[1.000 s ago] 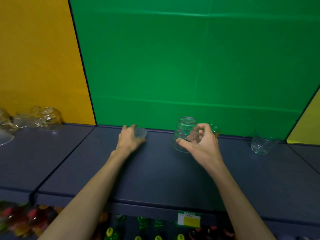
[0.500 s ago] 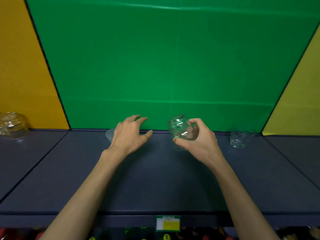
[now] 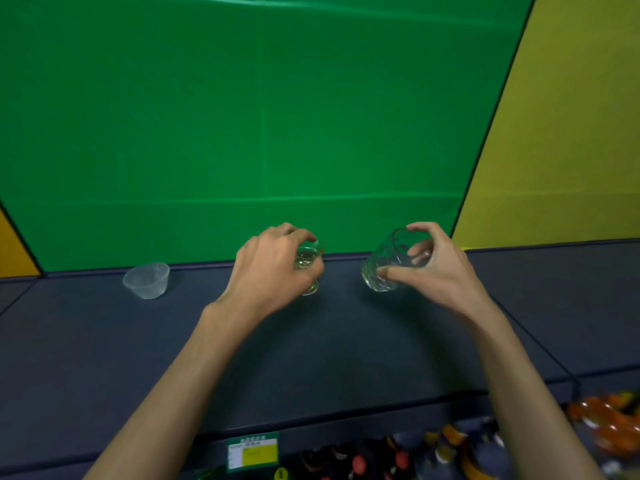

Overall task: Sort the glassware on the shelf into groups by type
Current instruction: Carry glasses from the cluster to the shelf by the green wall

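a dark blue-grey shelf (image 3: 311,358) runs along a green back panel. on it stands a small frosted cup (image 3: 147,280), upright at the left, well apart from a small clear glass (image 3: 309,268) near the back edge.

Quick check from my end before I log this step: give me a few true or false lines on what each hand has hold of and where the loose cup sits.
1. The right hand holds a textured glass, tilted. True.
2. The left hand is empty and flat on the shelf. False: its fingers curl round a small glass.
3. A small frosted cup stands upright, left of the left hand, untouched. True.
4. The two held glasses touch each other. False: a clear gap of shelf lies between them.
5. The cup lies on its side. False: it stands with its mouth up.
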Tool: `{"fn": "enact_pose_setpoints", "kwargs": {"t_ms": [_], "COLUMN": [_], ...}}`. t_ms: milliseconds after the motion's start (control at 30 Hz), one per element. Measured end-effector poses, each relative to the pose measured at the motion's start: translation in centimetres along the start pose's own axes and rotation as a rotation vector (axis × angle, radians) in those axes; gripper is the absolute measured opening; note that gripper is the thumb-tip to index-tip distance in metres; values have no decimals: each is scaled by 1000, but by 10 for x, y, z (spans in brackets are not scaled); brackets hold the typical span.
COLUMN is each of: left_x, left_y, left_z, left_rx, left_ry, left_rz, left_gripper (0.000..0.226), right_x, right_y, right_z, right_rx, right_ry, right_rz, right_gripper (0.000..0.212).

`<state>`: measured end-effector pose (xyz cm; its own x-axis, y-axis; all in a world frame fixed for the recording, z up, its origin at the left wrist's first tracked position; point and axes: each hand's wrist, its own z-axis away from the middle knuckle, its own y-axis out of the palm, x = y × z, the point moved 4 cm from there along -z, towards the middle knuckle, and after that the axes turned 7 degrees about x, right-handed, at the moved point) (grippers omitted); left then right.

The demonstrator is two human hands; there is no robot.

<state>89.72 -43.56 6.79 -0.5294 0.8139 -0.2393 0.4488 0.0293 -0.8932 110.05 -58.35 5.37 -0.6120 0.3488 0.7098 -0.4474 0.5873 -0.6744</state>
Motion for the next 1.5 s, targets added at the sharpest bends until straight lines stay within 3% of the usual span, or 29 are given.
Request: {"fn": "enact_pose_setpoints", "kwargs": {"t_ms": [200,600,1233,1400,1500], "left_x": [-36,-74,-59,-56,-54], "left_y": [23,58,51,45,40], "left_z": [-9,-19,-14,-9,-6], "left_rx": [66,154,158,146,130], "left_ry": [19,-3,-131,-160,-174], "left_rz": [-29,-91,-130,-117,-109], "left_gripper": [45,48,46,44,42], "right_x": [-45,-119,-143,-134,-111], "right_y": [-25,-37,-26,-22,-23], "right_z": [-19,-70,-113,-108,-100], "right_rx": [-37,-73,-23,1,-82], "right_ry": [88,237,230,184,52], "right_rz": [66,179,134,292,393], "right_gripper": [95,99,100,97,82]}}
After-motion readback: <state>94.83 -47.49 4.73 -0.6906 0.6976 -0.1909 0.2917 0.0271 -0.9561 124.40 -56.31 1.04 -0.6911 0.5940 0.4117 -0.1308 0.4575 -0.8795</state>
